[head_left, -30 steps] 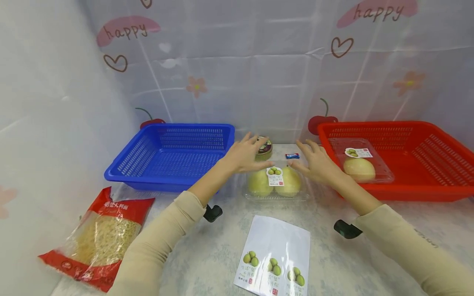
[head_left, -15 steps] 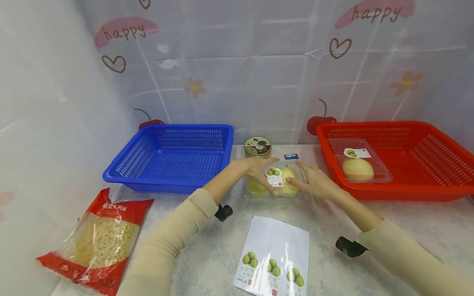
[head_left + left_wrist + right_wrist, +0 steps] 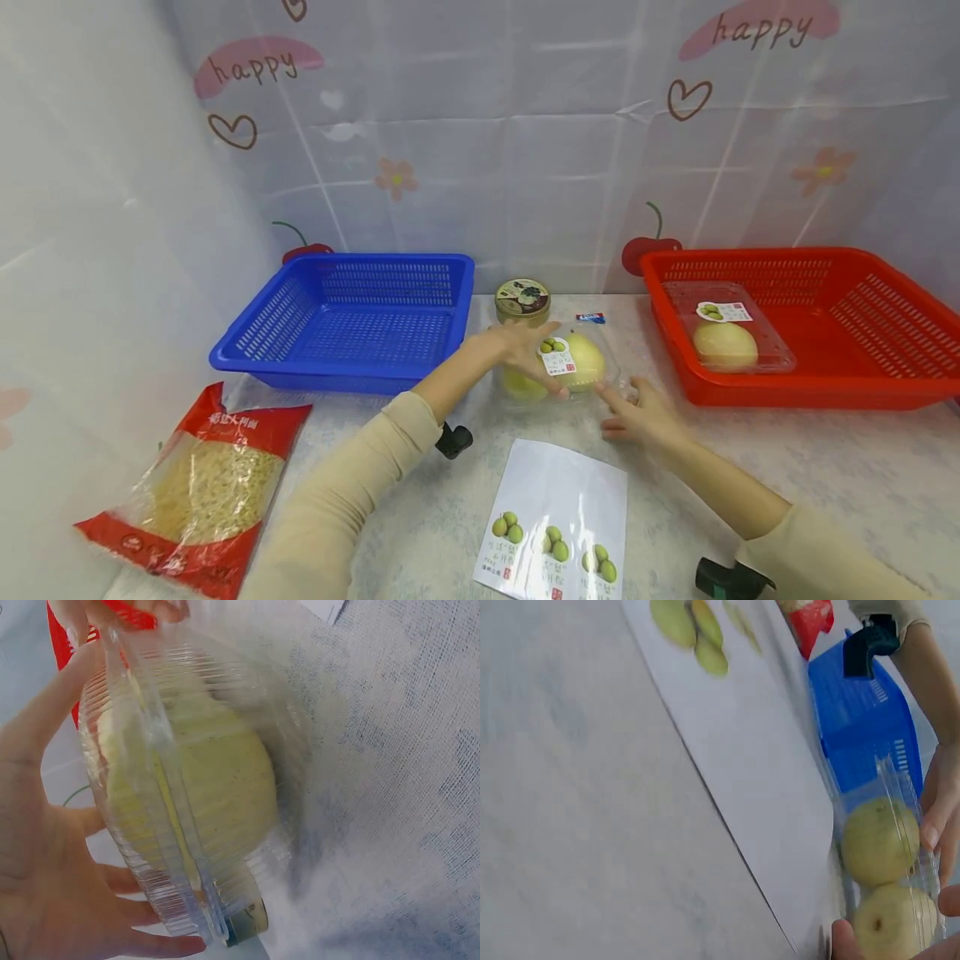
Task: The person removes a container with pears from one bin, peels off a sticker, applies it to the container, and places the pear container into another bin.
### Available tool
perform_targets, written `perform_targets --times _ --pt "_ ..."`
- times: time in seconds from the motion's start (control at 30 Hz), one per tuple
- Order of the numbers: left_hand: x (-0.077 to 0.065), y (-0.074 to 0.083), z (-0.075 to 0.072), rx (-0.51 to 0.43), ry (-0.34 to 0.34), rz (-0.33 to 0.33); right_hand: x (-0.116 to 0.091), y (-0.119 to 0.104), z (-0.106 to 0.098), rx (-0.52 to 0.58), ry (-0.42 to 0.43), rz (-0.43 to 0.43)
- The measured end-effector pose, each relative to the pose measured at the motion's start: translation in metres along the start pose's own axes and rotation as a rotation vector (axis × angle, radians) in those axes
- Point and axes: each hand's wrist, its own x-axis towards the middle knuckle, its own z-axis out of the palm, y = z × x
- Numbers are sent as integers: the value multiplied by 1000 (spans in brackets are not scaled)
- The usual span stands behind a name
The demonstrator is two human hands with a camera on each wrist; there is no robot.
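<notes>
A clear plastic box of pears (image 3: 583,360) bearing a white fruit label (image 3: 557,357) is on the table between the two baskets. Across its top and left side spreads my left hand (image 3: 519,350), gripping the box with the thumb on the near side and fingers on the far side. At the near right corner, my right hand (image 3: 647,421) holds the box's end, fingers on either side in the right wrist view. Two yellow-green pears (image 3: 880,841) show through the plastic. In front lies a white label sheet (image 3: 558,500) printed with green fruit.
A blue basket (image 3: 285,362) stands left, a red basket (image 3: 825,387) right with another clear fruit box (image 3: 723,333) inside. Behind are a round tin (image 3: 522,300) and a small blue packet (image 3: 591,317). A red pasta bag (image 3: 217,467) lies front left.
My left hand has come down from above the tin onto the pear box. My right hand has moved from its far right side to the near right corner. The box has turned slightly.
</notes>
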Motion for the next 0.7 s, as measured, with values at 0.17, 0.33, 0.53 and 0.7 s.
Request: perform_targets --times 0.17,0.33,0.53,0.7 --pt "1 3 4 -4 20 -70 -7 3 15 387 -111 88" --pt "3 3 5 -21 31 -46 -10 -1 28 421 -201 42" --pt "2 -1 4 -58 53 26 -8 -6 34 368 -114 35" --pt "-3 -4 3 -107 66 79 -4 -9 37 319 -34 16"
